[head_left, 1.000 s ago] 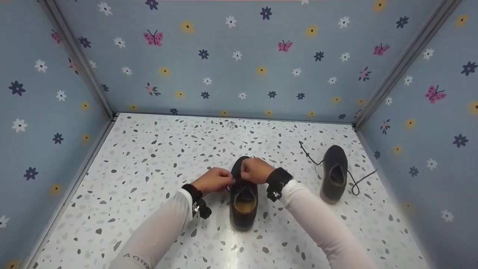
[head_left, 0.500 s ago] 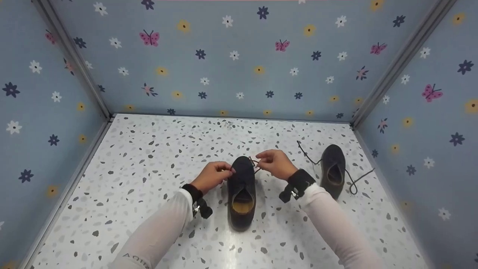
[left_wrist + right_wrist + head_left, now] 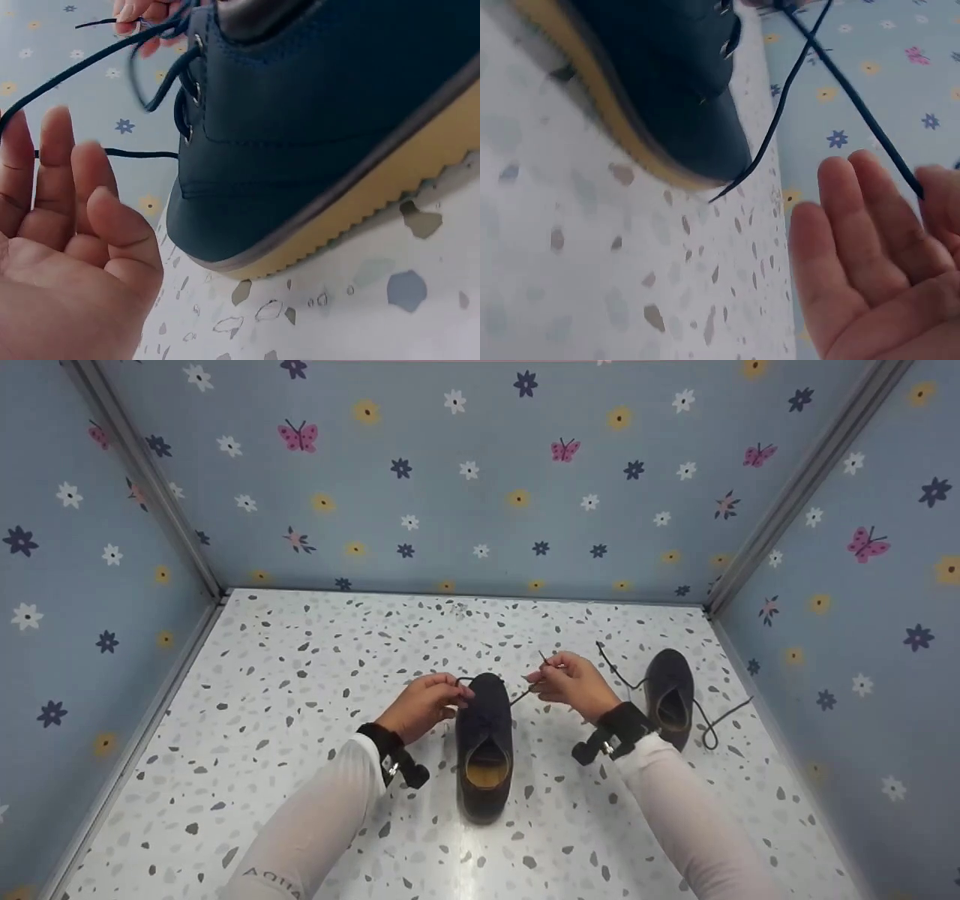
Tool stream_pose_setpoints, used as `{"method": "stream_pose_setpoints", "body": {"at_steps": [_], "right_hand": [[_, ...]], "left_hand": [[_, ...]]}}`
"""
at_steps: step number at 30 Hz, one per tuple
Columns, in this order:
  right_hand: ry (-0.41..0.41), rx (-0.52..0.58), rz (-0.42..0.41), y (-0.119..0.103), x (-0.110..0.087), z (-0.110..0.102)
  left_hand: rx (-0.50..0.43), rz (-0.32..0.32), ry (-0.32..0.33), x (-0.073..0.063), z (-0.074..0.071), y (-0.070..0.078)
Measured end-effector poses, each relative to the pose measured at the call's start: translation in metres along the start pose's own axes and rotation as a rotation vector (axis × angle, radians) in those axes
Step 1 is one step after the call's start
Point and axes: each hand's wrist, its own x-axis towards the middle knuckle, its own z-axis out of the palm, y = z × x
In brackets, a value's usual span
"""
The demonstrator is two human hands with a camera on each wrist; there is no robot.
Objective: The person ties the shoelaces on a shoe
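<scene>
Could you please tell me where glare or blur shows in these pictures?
Head: bright glare on the speckled surface, just below the central shoe; left wrist: a lace loop looks smeared; right wrist: that shoe and the surface look soft.

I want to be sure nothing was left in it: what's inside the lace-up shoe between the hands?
Inside the lace-up shoe, a yellowish insole shows toward the heel. The toe end is covered by the upper, so its contents can't be seen.
</scene>
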Motion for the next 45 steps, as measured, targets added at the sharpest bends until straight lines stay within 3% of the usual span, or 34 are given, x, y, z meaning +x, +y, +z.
{"method": "stream_pose_setpoints", "body": {"at_steps": [5, 9, 17, 26, 30, 33, 37, 45], "right_hand": [[0.025, 0.31, 0.034, -0.007, -0.001, 0.003], [0.02, 0.394, 0.012, -0.013, 0.0, 0.004], [0.031, 0.229, -0.043, -0.023, -0.001, -0.001], [0.0, -0.017, -0.072, -0.033, -0.007, -0.005], [0.016, 0.139, -0.082, -0.033, -0.007, -0.009], [0.083, 0.322, -0.065, -0.03, -0.007, -0.013], [0.146, 0.459, -0.066, -0.024, -0.007, -0.018], [0.241, 0.521, -0.077, -0.015, -0.013, -0.029]], "left_hand": [[-0.129, -0.004, -0.051, 0.001, 0.001, 0.001], [-0.159, -0.006, -0.051, 0.001, 0.0, 0.005], [-0.173, 0.039, 0.017, -0.003, -0.007, 0.016], [-0.194, 0.075, 0.014, -0.008, -0.014, 0.024], [-0.225, 0.073, 0.02, -0.009, -0.017, 0.024], [-0.242, 0.068, 0.02, -0.01, -0.019, 0.022], [-0.244, 0.051, 0.032, -0.013, -0.022, 0.02], [-0.231, 0.013, 0.019, -0.019, -0.028, 0.013]]}}
